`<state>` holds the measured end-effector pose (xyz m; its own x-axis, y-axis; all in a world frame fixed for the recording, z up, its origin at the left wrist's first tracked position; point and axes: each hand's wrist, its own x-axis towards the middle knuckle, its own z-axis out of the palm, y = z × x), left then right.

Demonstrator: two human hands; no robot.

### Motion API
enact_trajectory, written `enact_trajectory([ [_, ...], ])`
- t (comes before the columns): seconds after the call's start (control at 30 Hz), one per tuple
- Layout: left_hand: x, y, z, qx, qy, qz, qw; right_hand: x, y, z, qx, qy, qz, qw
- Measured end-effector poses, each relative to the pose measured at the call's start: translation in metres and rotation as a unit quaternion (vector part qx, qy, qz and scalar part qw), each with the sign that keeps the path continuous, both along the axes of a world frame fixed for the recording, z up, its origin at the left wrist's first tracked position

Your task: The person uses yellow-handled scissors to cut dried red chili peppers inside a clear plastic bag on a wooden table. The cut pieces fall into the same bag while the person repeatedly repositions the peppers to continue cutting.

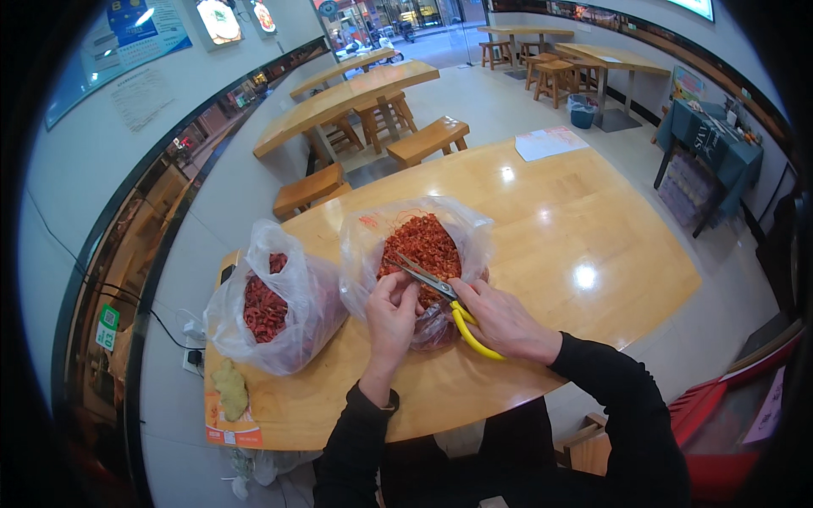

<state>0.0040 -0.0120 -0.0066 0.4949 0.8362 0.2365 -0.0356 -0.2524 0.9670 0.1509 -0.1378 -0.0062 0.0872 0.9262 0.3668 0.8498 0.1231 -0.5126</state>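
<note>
My right hand (505, 317) holds a pair of scissors (448, 291) by its yellow handles. The blades are slightly parted and point up and left, over cut dried red chilies (424, 247) in a clear plastic bag (362, 244). My left hand (395, 311) is at this bag's near side, its fingers drawn together beside the blades. Whatever may be between those fingertips is hidden. To the left stands a second plastic bag (314, 317), holding whole-looking dried red chilies (263, 308) that show through its opening.
Both bags rest on a wooden table (546, 254). A knobbly piece of ginger root (230, 390) lies on an orange printed sheet (238, 432) at the near left corner. Paper sheets (549, 143) lie at the far edge. A wooden bench (429, 141) stands beyond.
</note>
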Motion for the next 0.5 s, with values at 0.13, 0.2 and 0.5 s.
enact_trajectory([
  [0.13,-0.0001,0.0005,0.003,0.0,0.029,-0.004,1.0,0.002,0.0015,0.0002,-0.053,0.021,-0.006,0.998],
  [0.2,-0.0006,0.0008,0.0039,-0.013,0.022,-0.006,1.0,0.0025,0.0011,0.0004,-0.045,0.019,-0.003,0.999],
  [0.5,-0.0015,-0.0003,0.0077,-0.019,-0.005,-0.02,1.0,0.0009,0.0043,-0.0067,0.051,-0.05,-0.026,0.997],
])
